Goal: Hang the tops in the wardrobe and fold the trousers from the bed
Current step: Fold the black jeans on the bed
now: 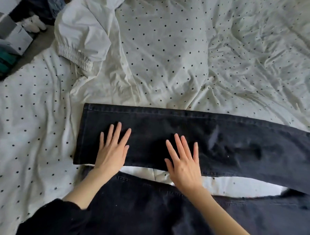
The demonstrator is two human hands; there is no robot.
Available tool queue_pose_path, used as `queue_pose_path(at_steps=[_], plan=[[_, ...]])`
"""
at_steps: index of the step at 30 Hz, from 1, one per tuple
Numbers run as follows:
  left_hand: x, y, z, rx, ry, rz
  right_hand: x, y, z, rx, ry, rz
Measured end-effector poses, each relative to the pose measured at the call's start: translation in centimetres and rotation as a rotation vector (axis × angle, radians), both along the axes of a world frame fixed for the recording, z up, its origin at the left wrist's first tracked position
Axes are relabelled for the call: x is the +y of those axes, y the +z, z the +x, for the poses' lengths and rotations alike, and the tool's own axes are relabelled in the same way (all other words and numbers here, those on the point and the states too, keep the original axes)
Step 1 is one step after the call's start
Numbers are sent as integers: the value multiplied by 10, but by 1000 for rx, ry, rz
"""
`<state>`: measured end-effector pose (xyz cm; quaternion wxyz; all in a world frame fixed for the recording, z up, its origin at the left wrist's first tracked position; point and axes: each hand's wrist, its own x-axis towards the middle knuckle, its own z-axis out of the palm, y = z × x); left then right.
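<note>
At far left, beyond the edge of the bed, a stack of boxes and some folded teal fabric sit on the floor. The bed itself is covered by a rumpled white duvet with small black dots, which fills most of the view. Toward its upper left lies a crumpled white garment, its gathered elastic hem facing you, well apart from the jeans.

A pair of black jeans lies across the bed in front of you, one leg stretched sideways with its hemmed end at left and the cloth running off the right edge. A second stretch of the same dark denim lies nearer you, under your forearms, with a strip of duvet showing between the two.

Your left hand rests flat on the farther leg near its hem, palm down, fingers straight and slightly spread, gripping nothing. Your right hand lies the same way just to the right of it, fingers splayed and pressed on the denim, its heel at the leg's near edge. A black sleeve covers your left forearm up to mid-arm.
</note>
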<state>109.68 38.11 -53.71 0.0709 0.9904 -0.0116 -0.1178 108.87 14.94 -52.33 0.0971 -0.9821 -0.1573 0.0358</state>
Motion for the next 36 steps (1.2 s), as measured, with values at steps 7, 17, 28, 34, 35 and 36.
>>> queue_pose_path(at_steps=[7,17,28,34,35,36], plan=[[-98,15,-59,-83,-153,-208,-95,5,-87,-3,-106,-33],[-289,28,-180,-13,-437,-151,-297,0,-214,23,-225,-179],[-362,-6,-225,40,-425,220,-451,-20,-224,31,-207,-307],[-362,11,-239,-111,-258,232,-455,-19,-207,-61,-243,-284],[-361,22,-241,-112,-213,218,-456,-13,-208,-68,-253,-275],[-358,33,-241,-116,-166,204,-458,-7,-209,-74,-267,-268]])
